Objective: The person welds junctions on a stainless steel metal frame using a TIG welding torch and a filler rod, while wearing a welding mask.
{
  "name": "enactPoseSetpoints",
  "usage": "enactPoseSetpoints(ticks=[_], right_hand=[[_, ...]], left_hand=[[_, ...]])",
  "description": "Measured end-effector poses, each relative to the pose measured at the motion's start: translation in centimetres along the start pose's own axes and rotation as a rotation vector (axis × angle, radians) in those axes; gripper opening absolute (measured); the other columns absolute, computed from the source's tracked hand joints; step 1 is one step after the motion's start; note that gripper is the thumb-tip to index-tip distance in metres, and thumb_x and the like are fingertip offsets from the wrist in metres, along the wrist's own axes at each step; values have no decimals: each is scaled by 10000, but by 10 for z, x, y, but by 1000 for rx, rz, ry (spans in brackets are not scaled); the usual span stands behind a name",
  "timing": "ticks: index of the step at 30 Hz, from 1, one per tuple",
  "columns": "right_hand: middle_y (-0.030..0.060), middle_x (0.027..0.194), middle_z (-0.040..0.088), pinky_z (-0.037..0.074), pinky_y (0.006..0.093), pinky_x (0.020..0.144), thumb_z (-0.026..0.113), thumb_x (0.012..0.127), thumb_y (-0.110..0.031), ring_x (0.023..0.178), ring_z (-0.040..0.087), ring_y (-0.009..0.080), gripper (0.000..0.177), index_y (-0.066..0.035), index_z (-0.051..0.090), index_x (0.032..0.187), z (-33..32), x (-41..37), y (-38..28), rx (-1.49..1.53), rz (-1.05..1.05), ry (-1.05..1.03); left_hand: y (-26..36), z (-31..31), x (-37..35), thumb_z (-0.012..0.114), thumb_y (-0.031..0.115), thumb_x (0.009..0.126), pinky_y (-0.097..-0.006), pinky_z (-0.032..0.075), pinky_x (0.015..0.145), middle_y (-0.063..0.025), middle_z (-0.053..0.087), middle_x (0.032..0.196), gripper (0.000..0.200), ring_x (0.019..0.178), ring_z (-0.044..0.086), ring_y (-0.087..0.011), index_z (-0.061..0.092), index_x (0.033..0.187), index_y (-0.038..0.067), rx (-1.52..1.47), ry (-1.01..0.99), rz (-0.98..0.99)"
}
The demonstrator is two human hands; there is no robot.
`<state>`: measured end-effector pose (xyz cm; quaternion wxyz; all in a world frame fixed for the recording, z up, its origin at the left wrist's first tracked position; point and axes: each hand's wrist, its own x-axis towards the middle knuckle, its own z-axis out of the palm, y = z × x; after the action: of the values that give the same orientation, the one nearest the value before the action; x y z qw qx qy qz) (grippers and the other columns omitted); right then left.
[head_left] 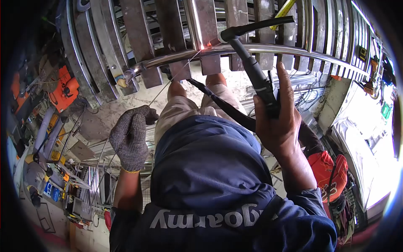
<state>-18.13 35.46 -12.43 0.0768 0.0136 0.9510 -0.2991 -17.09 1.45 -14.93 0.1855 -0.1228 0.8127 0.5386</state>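
Head view: your gloved left hand (pixel 131 136), left of centre, pinches a thin rod (pixel 168 84); your bare right hand (pixel 277 122) wraps the torch (pixel 252 63). Top centre, the tip sparks at a joint (pixel 203 47) on the curved rail (pixel 273 50). This weld looks half done.

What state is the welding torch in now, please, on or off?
On: a bright glow shows at the tip of the torch, against the curved metal rail.

Metal workshop: welding torch (pixel 252 67), steel railing (pixel 289 51)
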Motion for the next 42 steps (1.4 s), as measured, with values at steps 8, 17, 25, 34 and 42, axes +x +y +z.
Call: enactPoseSetpoints(ticks=[8, 17, 25, 34, 42], right_hand=[[245, 1506, 647, 615, 436, 998, 746, 977, -68, 1255, 732, 391, 689, -28, 490, 1614, -3, 0, -4, 62, 51, -68], [254, 1464, 673, 608, 429, 1016, 742, 969, -34, 1275, 725, 380, 657, -18, 526, 1589, -2, 3, -7, 78, 58, -88], [245, 1427, 698, 610, 429, 1006, 744, 970, -27, 1240, 742, 377, 626, -26, 558, 1568, -2, 3, -11, 51, 66, -101], [227, 1385, 720, 629, 421, 926, 756, 950, -3, 1132, 776, 361, 686, -85, 544, 1597, -2, 0, -11, 4, 56, -132], [279, 1314, 694, 635, 457, 825, 722, 991, -63, 1050, 765, 411, 759, -32, 384, 1670, 0, -1, -4, 29, 3, -38]], left_hand=[[-5, -4, 3, 586, 191, 1135, -369, 601, 825, -172, 797, 981, 328, 851, 754, -229, 713, 1193, -105, -24, 4, -4], [4, -11, 14, 621, 144, 1113, -356, 620, 802, -160, 801, 961, 268, 837, 778, -221, 735, 1135, -98, 13, -22, 10], [7, -9, 12, 629, 97, 1101, -342, 627, 795, -159, 805, 954, 231, 830, 780, -208, 735, 1135, -107, 19, -22, 14], [-9, -12, 8, 635, 103, 1100, -346, 630, 796, -158, 809, 960, 230, 830, 790, -217, 739, 1133, -99, 71, 30, 84], [5, -10, 12, 585, 136, 1127, -362, 611, 813, -173, 796, 978, 278, 844, 759, -226, 725, 1179, -98, 9, -24, 14]])
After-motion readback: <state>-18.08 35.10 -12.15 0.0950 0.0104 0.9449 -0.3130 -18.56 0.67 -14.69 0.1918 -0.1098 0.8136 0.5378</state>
